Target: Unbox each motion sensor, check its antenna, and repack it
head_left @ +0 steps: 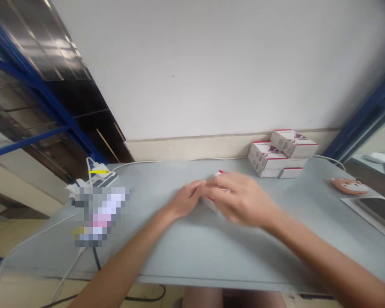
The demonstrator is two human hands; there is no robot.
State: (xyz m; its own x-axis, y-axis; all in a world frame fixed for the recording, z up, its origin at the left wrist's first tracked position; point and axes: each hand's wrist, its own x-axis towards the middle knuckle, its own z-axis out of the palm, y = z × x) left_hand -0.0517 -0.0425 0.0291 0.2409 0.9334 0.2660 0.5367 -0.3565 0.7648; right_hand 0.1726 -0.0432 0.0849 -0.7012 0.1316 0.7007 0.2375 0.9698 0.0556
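A small white box with red edges (211,204) is in front of me near the middle of the table, mostly hidden by my hands. My left hand (186,199) is against its left side with the fingers closed on it. Over its top and right side lies my right hand (242,199), fingers bent and closed on the box close to the left fingertips. The right hand is blurred by motion, and what its fingertips pinch is hidden.
Similar white-and-red boxes (268,158) are stacked at the back right by the wall. A round orange-and-white animal-face item (349,186) and a dark phone-like slab (381,213) lie at the right. At the left are a power strip (105,179) with cables and a pixelated object (104,218).
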